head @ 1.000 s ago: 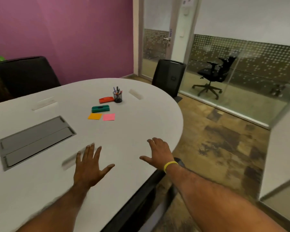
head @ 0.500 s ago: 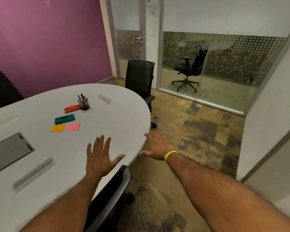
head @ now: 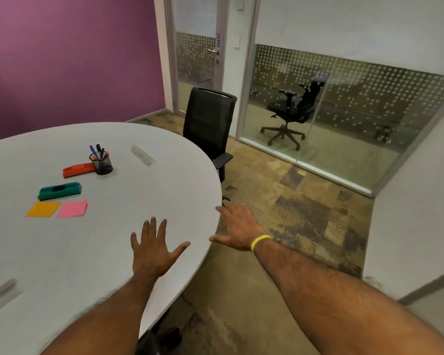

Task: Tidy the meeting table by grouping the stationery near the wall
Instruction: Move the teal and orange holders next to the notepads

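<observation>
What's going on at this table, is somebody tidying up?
A person is at the rounded end of the white table, both hands open and holding nothing. The left hand is spread over the tabletop; the right hand is by the table's edge. The stationery lies untouched farther in: a pen cup, an orange case, a green eraser, an orange note pad and a pink note pad.

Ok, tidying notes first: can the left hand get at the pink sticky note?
Probably yes: the left hand is open, and only bare table lies between it and the pink sticky note.
</observation>
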### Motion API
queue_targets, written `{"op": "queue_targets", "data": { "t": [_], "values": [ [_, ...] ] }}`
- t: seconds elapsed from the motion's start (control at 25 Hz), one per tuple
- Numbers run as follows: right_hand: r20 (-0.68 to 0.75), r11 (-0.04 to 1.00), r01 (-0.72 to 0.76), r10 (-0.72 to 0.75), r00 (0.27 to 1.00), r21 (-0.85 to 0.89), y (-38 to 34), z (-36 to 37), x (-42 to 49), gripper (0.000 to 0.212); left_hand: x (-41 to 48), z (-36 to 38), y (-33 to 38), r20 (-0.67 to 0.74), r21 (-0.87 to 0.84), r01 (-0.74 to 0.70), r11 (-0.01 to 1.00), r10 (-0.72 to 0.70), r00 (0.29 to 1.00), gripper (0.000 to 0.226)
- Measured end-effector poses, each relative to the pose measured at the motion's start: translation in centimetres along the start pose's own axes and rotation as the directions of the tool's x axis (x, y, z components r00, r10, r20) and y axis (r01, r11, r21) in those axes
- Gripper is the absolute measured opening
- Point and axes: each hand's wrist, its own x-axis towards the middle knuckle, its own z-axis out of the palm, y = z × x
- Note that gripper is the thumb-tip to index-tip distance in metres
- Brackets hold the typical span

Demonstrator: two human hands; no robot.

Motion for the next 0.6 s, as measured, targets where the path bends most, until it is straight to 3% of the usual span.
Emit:
{"op": "queue_targets", "data": {
  "t": [0.32,0.6],
  "values": [
    [0.003,0.998,0.054,-0.054,0.999,0.008,3.4,-1.9,13.8,0.108,12.2,-2.3,-0.2,-0.088,-0.050,0.072,0.996,-0.076,0.993,0.109],
    [0.072,0.967,0.237,-0.244,0.967,0.098,3.7,1.3,27.5,0.112,17.1,-0.4,-4.6,-0.061,0.063,0.344,0.937,-0.340,0.938,0.112]
  ]
}}
